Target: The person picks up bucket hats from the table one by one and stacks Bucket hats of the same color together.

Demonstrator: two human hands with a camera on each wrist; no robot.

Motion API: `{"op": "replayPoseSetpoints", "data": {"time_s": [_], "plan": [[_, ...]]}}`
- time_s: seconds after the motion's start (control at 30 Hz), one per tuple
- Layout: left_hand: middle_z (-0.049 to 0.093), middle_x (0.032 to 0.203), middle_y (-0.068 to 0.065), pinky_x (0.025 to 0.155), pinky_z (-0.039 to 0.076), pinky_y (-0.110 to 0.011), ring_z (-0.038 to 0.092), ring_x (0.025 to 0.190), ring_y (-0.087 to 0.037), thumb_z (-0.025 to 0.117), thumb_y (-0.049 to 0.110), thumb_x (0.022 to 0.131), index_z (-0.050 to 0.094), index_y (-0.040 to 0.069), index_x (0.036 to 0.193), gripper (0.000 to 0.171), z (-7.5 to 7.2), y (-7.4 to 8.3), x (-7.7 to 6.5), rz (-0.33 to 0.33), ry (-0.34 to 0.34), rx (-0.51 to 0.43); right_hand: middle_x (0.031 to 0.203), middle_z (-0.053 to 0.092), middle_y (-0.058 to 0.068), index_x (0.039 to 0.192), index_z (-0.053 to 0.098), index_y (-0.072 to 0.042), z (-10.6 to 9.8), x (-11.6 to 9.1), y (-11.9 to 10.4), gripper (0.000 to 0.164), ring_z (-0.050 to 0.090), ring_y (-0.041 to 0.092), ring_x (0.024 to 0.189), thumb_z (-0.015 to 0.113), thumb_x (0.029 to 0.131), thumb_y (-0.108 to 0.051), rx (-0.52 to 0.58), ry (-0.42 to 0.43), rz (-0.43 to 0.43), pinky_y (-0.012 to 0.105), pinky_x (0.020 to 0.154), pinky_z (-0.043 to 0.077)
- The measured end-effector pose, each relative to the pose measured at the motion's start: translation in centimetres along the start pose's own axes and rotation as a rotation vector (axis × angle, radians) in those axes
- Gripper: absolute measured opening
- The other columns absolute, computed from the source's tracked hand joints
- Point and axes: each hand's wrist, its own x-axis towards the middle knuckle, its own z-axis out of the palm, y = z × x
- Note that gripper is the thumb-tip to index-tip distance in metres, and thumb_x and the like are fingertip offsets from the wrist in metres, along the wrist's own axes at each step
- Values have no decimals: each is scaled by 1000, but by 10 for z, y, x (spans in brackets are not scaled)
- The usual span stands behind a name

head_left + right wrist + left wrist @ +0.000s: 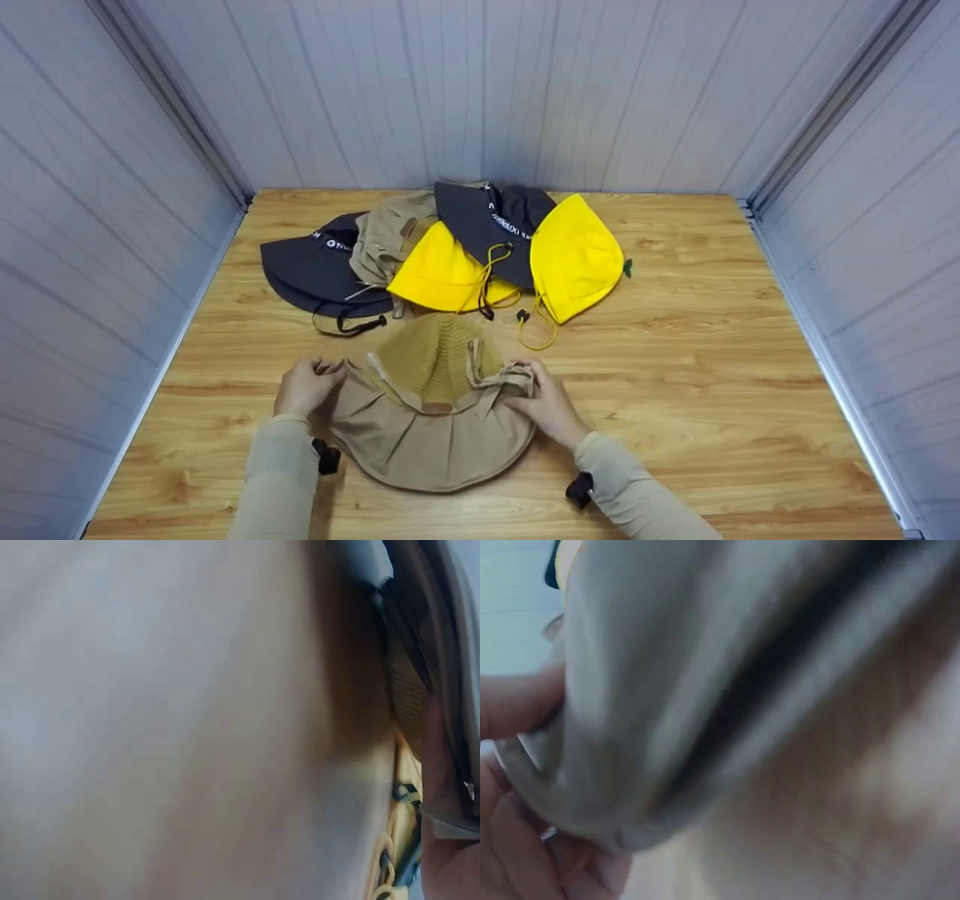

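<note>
A tan sun hat (442,450) with a wide pleated brim and a ribbed mustard crown lies spread before the person, brim toward the near side. At the brim's left end, the left hand (302,388) pinches the fabric between thumb and fingers. The right hand (551,405) grips the opposite end, where the cloth and a strap bunch up. Close up in the left wrist view, the brim fabric (630,690) runs between the thumb and the curled fingers. Folded cloth layers (459,652) show against the right hand at the edge of the right wrist view.
Behind the sun hat, several hats overlap: a dark hat (315,270) at left, a beige hat (382,232), a yellow hat (435,274), another dark hat (472,225) and a yellow hat (577,262) at right. Cords trail from them. Panelled walls (480,90) border the wooden tabletop (712,375).
</note>
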Motion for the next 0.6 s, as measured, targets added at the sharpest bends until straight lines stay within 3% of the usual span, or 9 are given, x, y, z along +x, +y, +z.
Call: {"op": "replayPoseSetpoints", "data": {"time_s": [0.1, 0.23, 0.33, 0.47, 0.6], "plan": [[61, 122, -29, 101, 43, -56, 56, 115, -46, 55, 20, 97, 58, -5, 112, 29, 6, -8, 1, -22, 20, 45, 133, 62, 20, 139, 52, -6, 9, -3, 2, 67, 56, 41, 124, 81, 78, -4, -79, -72, -54, 58, 109, 39], [60, 121, -29, 105, 32, -58, 54, 113, -47, 49, 7, 93, 54, -6, 116, 27, 10, -19, 2, -44, 66, 60, 132, 62, 21, 145, 49, -14, 18, -2, -1, 72, 58, 39, 121, 80, 80, -6, -177, -160, -52, 55, 105, 44], [57, 124, -30, 103, 26, -60, 48, 115, -49, 47, 3, 91, 52, -4, 119, 30, 8, -24, 2, -61, 84, 47, 124, 64, 20, 145, 49, -17, 22, 1, -6, 72, 60, 34, 111, 79, 81, -6, -239, -187, -33, 51, 99, 48], [52, 127, -31, 101, 26, -61, 40, 117, -54, 47, 3, 91, 48, -1, 123, 32, 5, -26, 2, -94, 80, 25, 111, 64, 14, 145, 49, -16, 27, 5, -11, 70, 58, 24, 97, 79, 82, -6, -318, -202, -27, 47, 94, 50], [51, 125, -30, 99, 28, -61, 37, 116, -54, 48, 0, 90, 50, 3, 122, 32, 4, -26, 3, -110, 83, 28, 106, 64, 12, 144, 50, -15, 29, 7, -15, 69, 58, 23, 95, 79, 82, -9, -361, -220, -22, 46, 92, 50]]}}
